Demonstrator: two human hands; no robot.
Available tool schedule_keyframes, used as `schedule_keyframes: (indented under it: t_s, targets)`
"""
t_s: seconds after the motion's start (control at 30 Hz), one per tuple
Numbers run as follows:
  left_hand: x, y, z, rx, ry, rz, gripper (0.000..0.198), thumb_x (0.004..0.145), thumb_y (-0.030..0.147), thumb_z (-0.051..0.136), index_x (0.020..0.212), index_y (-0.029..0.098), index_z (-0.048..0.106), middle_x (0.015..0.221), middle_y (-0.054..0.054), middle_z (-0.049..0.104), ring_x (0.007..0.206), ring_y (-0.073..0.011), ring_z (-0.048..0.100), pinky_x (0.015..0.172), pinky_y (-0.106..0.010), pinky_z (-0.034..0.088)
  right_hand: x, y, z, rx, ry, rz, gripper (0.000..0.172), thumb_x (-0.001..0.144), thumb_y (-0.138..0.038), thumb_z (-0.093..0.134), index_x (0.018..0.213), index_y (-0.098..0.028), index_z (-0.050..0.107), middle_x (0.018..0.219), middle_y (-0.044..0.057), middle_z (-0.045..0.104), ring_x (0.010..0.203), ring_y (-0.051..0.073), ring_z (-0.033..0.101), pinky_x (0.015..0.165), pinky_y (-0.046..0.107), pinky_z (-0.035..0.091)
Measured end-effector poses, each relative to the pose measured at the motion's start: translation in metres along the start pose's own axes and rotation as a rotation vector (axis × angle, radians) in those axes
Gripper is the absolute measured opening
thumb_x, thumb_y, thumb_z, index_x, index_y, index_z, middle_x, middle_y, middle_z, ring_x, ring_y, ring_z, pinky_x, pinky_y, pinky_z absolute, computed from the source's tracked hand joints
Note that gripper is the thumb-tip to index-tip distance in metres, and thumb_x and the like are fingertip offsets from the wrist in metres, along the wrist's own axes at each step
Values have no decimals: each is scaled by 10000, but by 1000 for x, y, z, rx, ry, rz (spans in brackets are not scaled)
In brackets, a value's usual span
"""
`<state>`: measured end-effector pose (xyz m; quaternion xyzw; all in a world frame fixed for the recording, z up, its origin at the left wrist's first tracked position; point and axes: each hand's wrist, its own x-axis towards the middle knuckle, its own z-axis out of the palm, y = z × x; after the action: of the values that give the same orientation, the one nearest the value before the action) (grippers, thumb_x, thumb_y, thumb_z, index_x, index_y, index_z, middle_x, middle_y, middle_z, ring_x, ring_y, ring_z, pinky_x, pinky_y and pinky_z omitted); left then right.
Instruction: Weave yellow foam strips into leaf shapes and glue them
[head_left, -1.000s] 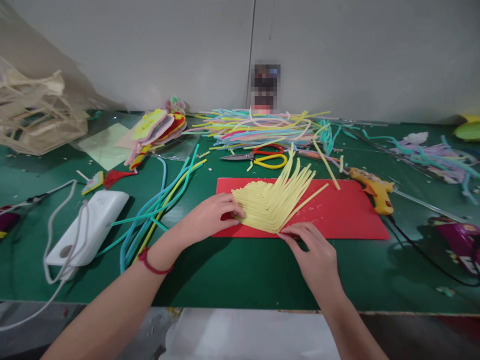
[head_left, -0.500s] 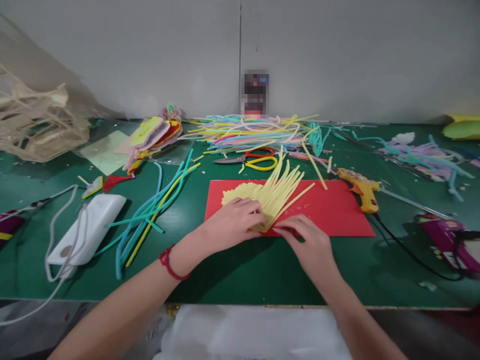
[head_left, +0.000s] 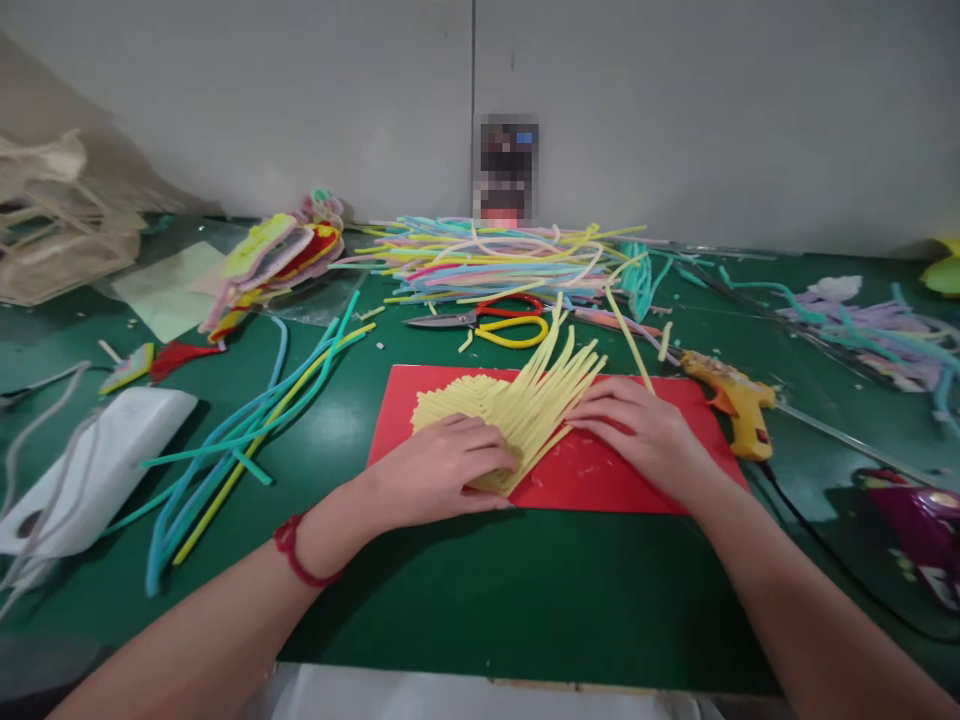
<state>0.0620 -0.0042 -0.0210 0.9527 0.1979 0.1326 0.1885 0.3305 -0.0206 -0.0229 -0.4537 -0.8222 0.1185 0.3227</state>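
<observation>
A leaf-shaped piece of pale yellow pipe cleaners (head_left: 551, 400) lies on a red sheet (head_left: 637, 480), its left part tightly laid and its right ends fanned out loose. With curled fingers, my left hand (head_left: 457, 462) grips and presses the piece at its lower tip, thumb at the sheet's front edge. My right hand (head_left: 637, 425) has its fingers together on the outermost yellow strand at the fan's right side; the fingertips partly hide it.
Behind the sheet lie scissors (head_left: 487, 320) and a heap of coloured pipe cleaners (head_left: 487, 260). A yellow glue gun (head_left: 739, 400) touches the right side. Blue, green and yellow stems (head_left: 255, 440) and a white power bank (head_left: 105, 470) with a cable are at left.
My right hand has moved up and right along the outer yellow strand, which now lies closer to the fan. My left hand stays on the piece. The view has shifted slightly.
</observation>
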Motion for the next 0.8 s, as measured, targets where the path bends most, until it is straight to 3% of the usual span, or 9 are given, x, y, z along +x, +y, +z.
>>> schedule_keyframes:
  t_s: [0.5, 0.8]
  targets:
    - [4, 8, 2, 116, -2, -9, 247, 934, 348, 500, 1100, 176, 562, 937, -23, 669, 902, -191, 563, 852, -326, 391, -5, 10, -8, 129, -238, 133, 200, 936, -192, 458, 884, -223, 649, 980, 38, 610, 911, 145, 615, 836, 261, 520]
    - [4, 6, 2, 80, -20, -26, 213, 919, 330, 526, 1067, 185, 573, 919, -27, 660, 881, -187, 566, 829, -328, 406, -4, 11, -2, 74, -173, 119, 178, 934, -208, 472, 921, -243, 646, 979, 39, 636, 946, 177, 610, 874, 323, 510]
